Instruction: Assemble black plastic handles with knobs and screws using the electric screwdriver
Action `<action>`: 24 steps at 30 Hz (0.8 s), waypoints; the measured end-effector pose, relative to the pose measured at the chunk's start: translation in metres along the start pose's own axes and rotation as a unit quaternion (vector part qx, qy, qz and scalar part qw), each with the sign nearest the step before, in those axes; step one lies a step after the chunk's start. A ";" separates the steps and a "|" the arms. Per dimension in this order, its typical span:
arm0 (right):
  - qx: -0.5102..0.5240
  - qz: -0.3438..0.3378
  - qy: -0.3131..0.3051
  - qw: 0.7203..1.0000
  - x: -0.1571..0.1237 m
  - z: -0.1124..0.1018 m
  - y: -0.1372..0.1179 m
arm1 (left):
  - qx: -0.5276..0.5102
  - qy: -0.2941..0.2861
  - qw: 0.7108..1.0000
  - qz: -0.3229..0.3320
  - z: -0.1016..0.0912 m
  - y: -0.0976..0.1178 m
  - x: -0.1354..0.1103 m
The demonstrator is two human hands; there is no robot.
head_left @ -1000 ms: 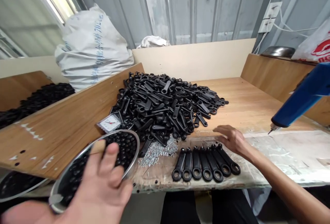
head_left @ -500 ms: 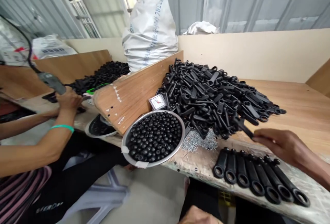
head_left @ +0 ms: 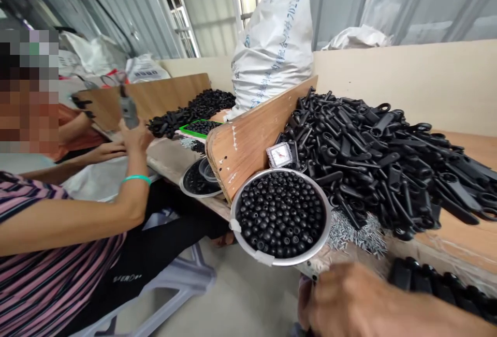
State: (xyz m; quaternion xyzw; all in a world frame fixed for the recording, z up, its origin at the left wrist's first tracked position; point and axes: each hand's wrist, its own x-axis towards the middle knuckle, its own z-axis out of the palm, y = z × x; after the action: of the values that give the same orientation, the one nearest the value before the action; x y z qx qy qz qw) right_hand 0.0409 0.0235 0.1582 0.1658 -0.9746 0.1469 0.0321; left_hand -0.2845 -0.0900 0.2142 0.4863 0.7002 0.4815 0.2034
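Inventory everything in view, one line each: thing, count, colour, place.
Handle heap: many, black, right
Handle row: several, black, lower right
Bowl: one, silver, centre
Balls: many, black, in bowl
Pins: many, silver, right of bowl
Clock: one, white face, behind bowl
Divider: one, brown, left of heap
Table: one, brown, right
Large sack: one, white, behind divider
Second bowl: one, silver, left of divider
Tray: one, green rim, beyond divider
Far heap: one, black, beyond divider
Co-worker: at least one, striped shirt, left
Power tool: one, grey, in co-worker's hand
Stool: one, pale grey, beneath co-worker
Right hand: one, bare, blurred, lower right
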 end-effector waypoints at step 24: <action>-0.046 0.264 0.019 0.963 0.067 -0.034 0.047 | -0.397 -0.042 0.895 -0.201 0.199 -0.010 -0.149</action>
State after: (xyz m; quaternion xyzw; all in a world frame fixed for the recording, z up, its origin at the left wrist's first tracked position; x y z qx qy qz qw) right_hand -0.0378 0.0549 0.1853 -0.1018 -0.9888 0.1079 0.0180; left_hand -0.0730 -0.1261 0.0877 0.2339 0.5244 0.6477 0.5008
